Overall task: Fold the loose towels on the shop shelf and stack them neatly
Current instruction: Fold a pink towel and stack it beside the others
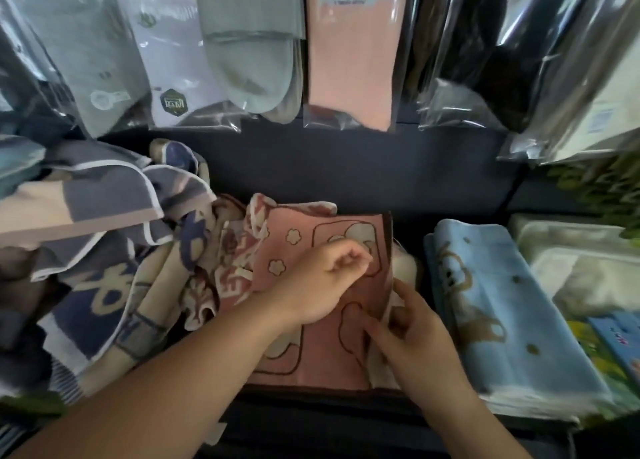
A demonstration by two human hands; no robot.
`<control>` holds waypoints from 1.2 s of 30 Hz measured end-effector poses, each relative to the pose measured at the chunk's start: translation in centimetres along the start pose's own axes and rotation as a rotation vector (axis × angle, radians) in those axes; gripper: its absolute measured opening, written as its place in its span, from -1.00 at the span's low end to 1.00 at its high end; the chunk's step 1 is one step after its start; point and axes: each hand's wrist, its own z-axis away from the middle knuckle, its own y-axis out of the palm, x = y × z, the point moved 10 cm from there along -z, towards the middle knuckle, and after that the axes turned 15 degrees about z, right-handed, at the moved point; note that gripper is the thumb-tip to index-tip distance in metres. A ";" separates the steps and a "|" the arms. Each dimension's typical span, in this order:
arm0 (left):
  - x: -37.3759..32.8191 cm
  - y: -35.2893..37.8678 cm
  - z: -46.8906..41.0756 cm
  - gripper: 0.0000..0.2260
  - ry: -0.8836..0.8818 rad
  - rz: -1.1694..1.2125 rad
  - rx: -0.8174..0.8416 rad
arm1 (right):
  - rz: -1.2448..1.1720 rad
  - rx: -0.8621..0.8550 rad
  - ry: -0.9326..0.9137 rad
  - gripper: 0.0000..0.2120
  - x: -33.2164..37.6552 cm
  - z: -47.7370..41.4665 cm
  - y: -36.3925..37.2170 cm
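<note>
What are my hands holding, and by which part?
Right hand pinches the pink towel at its right edge. Left hand rests curled on its middle; a grip cannot be told.

Hidden: pink towel (322, 354) middle under left hand (322, 282), grip unclear | Covered: cream cloth (379, 368) beneath right hand (412, 337) | Blurred: packet labels (173, 103) above hands, unreadable

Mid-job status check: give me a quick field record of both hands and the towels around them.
work item: pink towel, lying flat, flower pattern up
left hand: rests on the pink towel, fingers curled; grip unclear
right hand: pinches its right edge
to the left: loose blue-and-cream towels, unfolded heap
to the right: folded light blue towels, stacked
above: packaged socks, hanging
</note>
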 end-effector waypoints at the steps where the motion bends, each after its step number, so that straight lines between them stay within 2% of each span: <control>1: 0.0 -1.6 0.2 -0.89 0.048 -0.037 -0.106 | -0.017 0.005 0.010 -0.53 -0.5 -0.1 0.1; 4: 1.1 -7.8 1.7 -0.97 0.117 -0.187 -0.499 | -0.080 -0.014 0.038 -0.56 -1.6 0.0 0.2; 6: 3.5 -11.2 2.7 -0.83 0.064 -0.252 -0.662 | -0.108 -0.028 0.050 -0.59 -2.1 0.1 0.2; 7: 4.8 -12.3 2.9 -0.76 0.016 -0.270 -0.689 | -0.111 -0.028 0.055 -0.61 -2.3 0.0 0.3; 9: 6.9 -13.5 2.9 -0.67 -0.082 -0.293 -0.686 | -0.087 -0.033 0.062 -0.64 -2.5 -0.1 0.3; 11: 7.4 -13.4 2.4 -0.75 -0.103 -0.305 -0.648 | -0.066 -0.035 0.072 -0.67 -2.6 -0.3 0.3; 12: 7.3 -13.3 2.0 -0.79 -0.091 -0.312 -0.631 | -0.068 -0.033 0.074 -0.68 -2.5 -0.3 0.3; 15: 5.9 -13.3 1.7 -0.74 -0.046 -0.317 -0.645 | -0.068 -0.030 0.070 -0.72 -2.1 -0.3 0.5; 18: 3.3 -14.4 3.1 -0.84 0.058 -0.360 -0.718 | -0.061 -0.019 0.057 -0.76 -1.3 -0.1 1.1; 23: -2.0 -17.9 7.4 -0.87 0.199 -0.396 -0.828 | -0.096 0.049 -0.052 -0.74 2.6 0.6 3.6; 27: -3.9 -21.1 9.5 -0.91 0.180 -0.549 -0.845 | -0.078 0.117 -0.116 -0.70 5.0 0.8 6.2; 30: -1.6 -22.3 9.3 -0.89 0.061 -0.722 -0.757 | -0.040 0.145 -0.102 -0.70 4.7 0.4 7.8; 33: 1.3 -21.6 9.1 -0.78 -0.041 -0.883 -0.681 | 0.010 0.163 -0.099 -0.68 4.1 0.2 8.7; 36: 1.1 -19.6 9.4 -0.67 0.039 -0.992 -0.683 | -0.024 0.172 -0.068 -0.66 3.6 0.3 8.8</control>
